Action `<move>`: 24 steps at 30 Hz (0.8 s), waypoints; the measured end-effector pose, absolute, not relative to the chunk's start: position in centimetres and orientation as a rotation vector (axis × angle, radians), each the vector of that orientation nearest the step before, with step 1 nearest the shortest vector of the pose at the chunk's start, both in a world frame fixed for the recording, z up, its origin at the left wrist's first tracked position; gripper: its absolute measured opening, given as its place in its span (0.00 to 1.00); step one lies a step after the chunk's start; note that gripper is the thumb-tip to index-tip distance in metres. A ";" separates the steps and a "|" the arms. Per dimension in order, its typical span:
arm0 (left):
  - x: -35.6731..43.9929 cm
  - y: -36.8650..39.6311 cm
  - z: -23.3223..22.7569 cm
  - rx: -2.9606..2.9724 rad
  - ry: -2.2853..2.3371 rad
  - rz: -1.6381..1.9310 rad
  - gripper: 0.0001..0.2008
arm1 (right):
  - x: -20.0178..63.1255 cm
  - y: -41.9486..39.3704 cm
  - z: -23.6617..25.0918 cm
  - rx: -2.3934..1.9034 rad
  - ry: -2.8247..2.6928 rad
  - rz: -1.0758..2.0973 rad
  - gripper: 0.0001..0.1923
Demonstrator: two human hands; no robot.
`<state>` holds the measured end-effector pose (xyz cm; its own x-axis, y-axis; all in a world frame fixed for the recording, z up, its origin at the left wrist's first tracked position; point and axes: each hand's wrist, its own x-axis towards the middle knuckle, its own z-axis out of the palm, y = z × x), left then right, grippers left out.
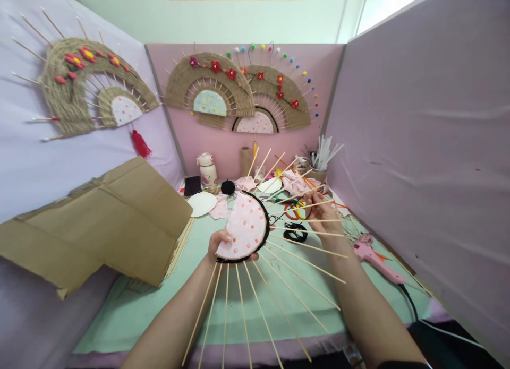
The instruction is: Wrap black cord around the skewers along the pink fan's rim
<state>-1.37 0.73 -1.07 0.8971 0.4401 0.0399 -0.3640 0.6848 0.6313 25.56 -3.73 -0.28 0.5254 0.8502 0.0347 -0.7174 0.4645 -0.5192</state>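
I observed the left hand [221, 245] closed on the near-left edge of the half-finished fan [246, 226], a pink dotted semicircle with bamboo sticks [306, 246] radiating near and right, raised above the green table mat [131, 310]. The right hand [321, 214] pinched the far-right sticks. A pink glue gun [372, 258] lay right.

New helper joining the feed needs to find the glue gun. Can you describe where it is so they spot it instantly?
Start at the mint green table mat and follow its right edge, beside the purple partition wall. Just past the right hand lies the glue gun, flat on its side. It is the only pink pistol-shaped tool there, with a black cord trailing off.
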 end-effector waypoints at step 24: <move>-0.1 -0.9 -1.9 0.568 0.032 0.210 0.38 | 22.6 -2.5 -2.2 -0.547 -0.486 0.997 0.10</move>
